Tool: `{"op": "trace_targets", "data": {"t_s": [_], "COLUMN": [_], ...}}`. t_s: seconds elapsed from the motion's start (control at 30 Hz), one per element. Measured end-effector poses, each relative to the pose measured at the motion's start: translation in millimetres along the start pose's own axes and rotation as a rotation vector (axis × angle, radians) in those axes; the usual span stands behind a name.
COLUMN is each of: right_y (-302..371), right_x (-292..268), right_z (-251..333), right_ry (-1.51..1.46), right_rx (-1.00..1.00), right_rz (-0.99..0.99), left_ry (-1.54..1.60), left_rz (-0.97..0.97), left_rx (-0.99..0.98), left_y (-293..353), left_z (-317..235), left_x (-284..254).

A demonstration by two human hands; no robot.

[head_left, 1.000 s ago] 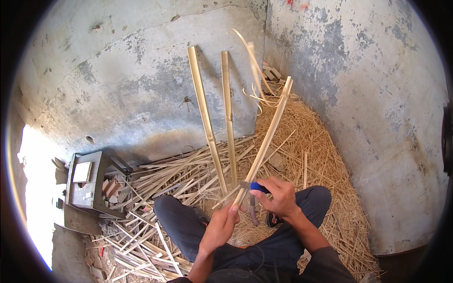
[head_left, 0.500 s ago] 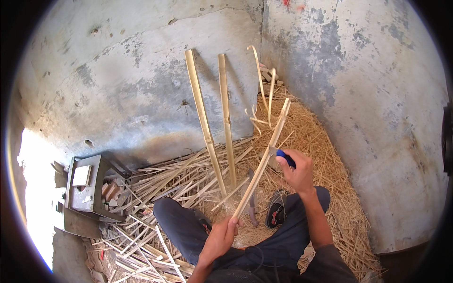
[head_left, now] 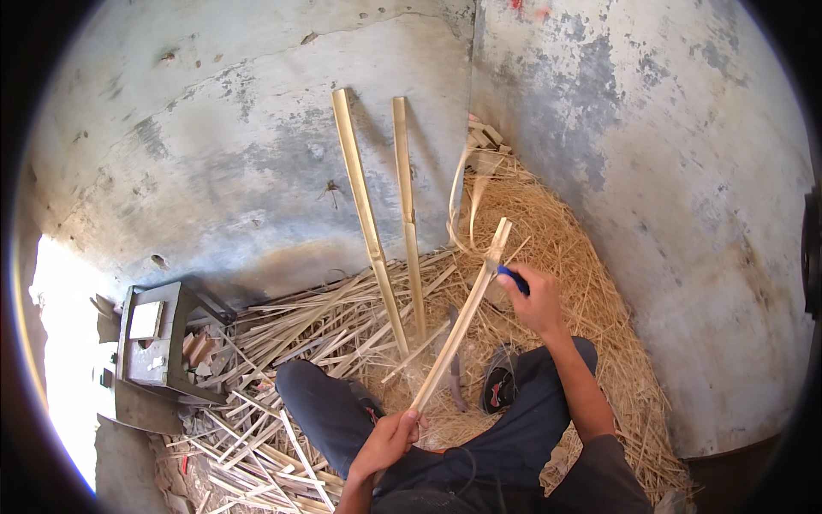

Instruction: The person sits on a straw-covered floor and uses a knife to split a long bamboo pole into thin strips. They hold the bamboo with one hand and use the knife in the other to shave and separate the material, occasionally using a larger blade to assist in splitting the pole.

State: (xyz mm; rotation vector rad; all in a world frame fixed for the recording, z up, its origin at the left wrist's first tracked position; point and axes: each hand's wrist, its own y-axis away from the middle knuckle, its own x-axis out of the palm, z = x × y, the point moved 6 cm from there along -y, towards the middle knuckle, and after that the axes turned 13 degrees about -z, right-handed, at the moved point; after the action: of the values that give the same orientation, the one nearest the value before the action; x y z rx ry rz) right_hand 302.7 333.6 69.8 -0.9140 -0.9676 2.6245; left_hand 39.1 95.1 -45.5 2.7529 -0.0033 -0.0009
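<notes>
My left hand (head_left: 390,441) is closed around the near end of a long split bamboo strip (head_left: 451,344), which slants up and away to the right over my crossed legs. In my right fist (head_left: 537,301) is a blue-handled knife (head_left: 514,280); its blade, mostly hidden, lies against the strip close to the far end. Thin curled shavings (head_left: 455,199) stand up beyond that end, seeming to hang from it. A dark, curved tool (head_left: 455,385) lies on the floor beneath the strip, partly covered by it.
Two bamboo strips (head_left: 363,210) lean upright ahead, near the wall (head_left: 257,163). Cut strips (head_left: 317,321) litter the floor to the left, beside a dark wooden stool-like frame (head_left: 167,343) lying there. A heap of straw-coloured shavings (head_left: 574,265) fills the corner and right side.
The bamboo strip has slid toward me with my left hand, lowering its far end. My right hand stays near its place with the knife. The curled shavings have swung lower and leftward.
</notes>
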Motion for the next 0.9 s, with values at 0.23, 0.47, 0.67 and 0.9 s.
{"op": "trace_targets", "data": {"t_s": [0.23,0.47,0.67,0.9], "right_y": [40,27,1,-13], "right_x": [20,14,-2,-1], "right_z": [42,35,25,-11], "right_ry": [-0.102,-0.098,-0.043,0.041], "right_rx": [-0.134,-0.137,0.0,-0.032], "right_rz": [0.084,0.021,-0.082,-0.048], "left_ry": [-0.298,-0.454,-0.505,-0.494], "left_rz": [-0.214,-0.325,-0.309,-0.316], "left_rx": [0.286,0.311,0.312,0.222], "left_y": [-7,1,11,21], "left_z": [-35,-53,-43,-28], "left_x": [-2,4,4,2]}}
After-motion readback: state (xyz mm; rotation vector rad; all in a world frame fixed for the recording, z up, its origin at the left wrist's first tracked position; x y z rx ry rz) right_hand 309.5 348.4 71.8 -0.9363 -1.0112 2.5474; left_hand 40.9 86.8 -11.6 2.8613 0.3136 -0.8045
